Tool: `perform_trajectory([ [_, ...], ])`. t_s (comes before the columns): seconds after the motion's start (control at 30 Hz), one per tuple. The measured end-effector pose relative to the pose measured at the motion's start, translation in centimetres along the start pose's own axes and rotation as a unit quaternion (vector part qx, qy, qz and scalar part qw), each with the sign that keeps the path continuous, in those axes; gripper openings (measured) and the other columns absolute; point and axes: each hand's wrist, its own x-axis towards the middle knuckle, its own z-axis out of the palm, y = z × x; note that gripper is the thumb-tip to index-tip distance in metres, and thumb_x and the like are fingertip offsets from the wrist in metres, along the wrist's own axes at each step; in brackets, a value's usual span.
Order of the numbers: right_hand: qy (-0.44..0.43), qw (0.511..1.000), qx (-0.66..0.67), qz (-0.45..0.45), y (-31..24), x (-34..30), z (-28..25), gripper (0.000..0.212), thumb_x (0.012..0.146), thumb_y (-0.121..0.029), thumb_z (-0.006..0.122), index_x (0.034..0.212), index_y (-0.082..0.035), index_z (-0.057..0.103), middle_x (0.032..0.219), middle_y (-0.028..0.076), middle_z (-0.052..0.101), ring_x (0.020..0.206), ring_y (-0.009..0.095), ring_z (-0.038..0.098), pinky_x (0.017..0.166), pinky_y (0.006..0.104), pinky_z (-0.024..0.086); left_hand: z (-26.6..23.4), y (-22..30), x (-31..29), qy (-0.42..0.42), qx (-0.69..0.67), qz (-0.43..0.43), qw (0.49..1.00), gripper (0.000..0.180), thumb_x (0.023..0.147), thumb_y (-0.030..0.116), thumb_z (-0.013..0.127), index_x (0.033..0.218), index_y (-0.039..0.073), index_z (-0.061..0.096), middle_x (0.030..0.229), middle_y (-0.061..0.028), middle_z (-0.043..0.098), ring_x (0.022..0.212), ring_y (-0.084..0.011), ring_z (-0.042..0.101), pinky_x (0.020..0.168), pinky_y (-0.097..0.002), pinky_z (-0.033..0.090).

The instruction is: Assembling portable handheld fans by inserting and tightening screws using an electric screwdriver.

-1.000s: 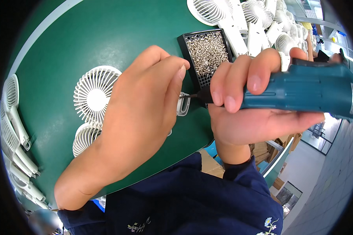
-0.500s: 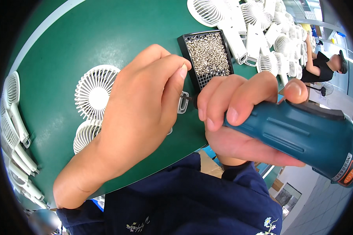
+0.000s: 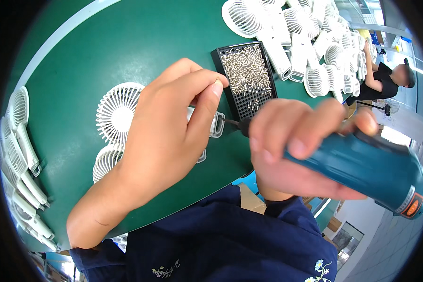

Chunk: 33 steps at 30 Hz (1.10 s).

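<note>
My left hand point(image 3: 167, 127) hovers over two white handheld fan housings, its thumb and forefinger pinched together beside the screw tray. What the pinch holds, if anything, is too small to make out. A round slatted fan head point(image 3: 122, 117) shows left of this hand, and a second slatted head point(image 3: 107, 162) lies nearer me. Their handles are mostly hidden, with a looped white handle end point(image 3: 217, 126) showing past the fingers. My right hand point(image 3: 291, 145), blurred, wraps round a teal electric screwdriver point(image 3: 362, 164). Its thin dark bit points left, close to that loop.
Behind my hands stands a black tray point(image 3: 254, 101) with a perforated bed, heaped with small silver screws point(image 3: 246, 68). White fans point(image 3: 301, 28) pile up at the far right; more fan parts point(image 3: 26, 150) line the left edge of the green table point(image 3: 80, 61). A co-worker point(image 3: 385, 80) is beyond.
My right hand and the screwdriver have shifted slightly right, uncovering more of the bit and the tray's near end. My left hand keeps its pinch, almost in the same place.
</note>
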Motion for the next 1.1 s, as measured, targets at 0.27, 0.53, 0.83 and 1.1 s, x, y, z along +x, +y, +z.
perform_trajectory([
  [0.27, 0.16, 0.968, -0.018, -0.191, -1.8, 2.6, 3.8, 0.046, 0.094, -0.047, 0.052, 0.118, -0.008, 0.046, 0.071, -0.002, 0.047, 0.04, 0.008, 0.041, 0.034, 0.0227, 0.038, 0.0, 2.1, -1.3, -0.012, -0.688, -0.269, 0.674, 0.035, 0.101, 0.024, 0.043, 0.125, 0.0, 0.054, 0.119, -0.0125, 0.06, 0.115, -0.0242, 0.057, 0.098, -0.0383, 0.045],
  [0.53, 0.122, 0.958, 0.0, -0.259, -2.1, 2.1, 4.8, 0.051, 0.096, -0.045, 0.049, 0.124, -0.004, 0.042, 0.073, 0.003, 0.048, 0.039, 0.01, 0.042, 0.031, 0.0236, 0.039, 1.7, 2.6, -4.0, -0.093, -0.817, -0.219, 0.525, 0.034, 0.102, 0.027, 0.041, 0.125, 0.007, 0.055, 0.121, -0.0089, 0.063, 0.117, -0.0229, 0.058, 0.1, -0.0363, 0.046],
  [0.83, 0.123, 0.954, 0.029, -0.272, -2.4, 1.7, 4.9, 0.053, 0.097, -0.048, 0.047, 0.128, -0.006, 0.039, 0.074, 0.004, 0.048, 0.04, 0.011, 0.043, 0.031, 0.0239, 0.039, 2.0, 3.3, -5.0, -0.096, -0.819, -0.214, 0.524, 0.032, 0.103, 0.026, 0.04, 0.123, 0.007, 0.056, 0.123, -0.0085, 0.062, 0.118, -0.0207, 0.056, 0.102, -0.0348, 0.045],
  [1.1, 0.204, 0.93, 0.081, -0.295, -2.4, 1.2, 5.3, 0.055, 0.096, -0.057, 0.04, 0.129, -0.013, 0.037, 0.07, 0.009, 0.05, 0.039, 0.019, 0.047, 0.032, 0.0316, 0.041, 2.0, 3.6, -5.5, -0.082, -0.801, -0.241, 0.541, 0.033, 0.104, 0.027, 0.039, 0.125, 0.007, 0.054, 0.124, -0.0095, 0.06, 0.118, -0.0206, 0.056, 0.103, -0.0352, 0.044],
])
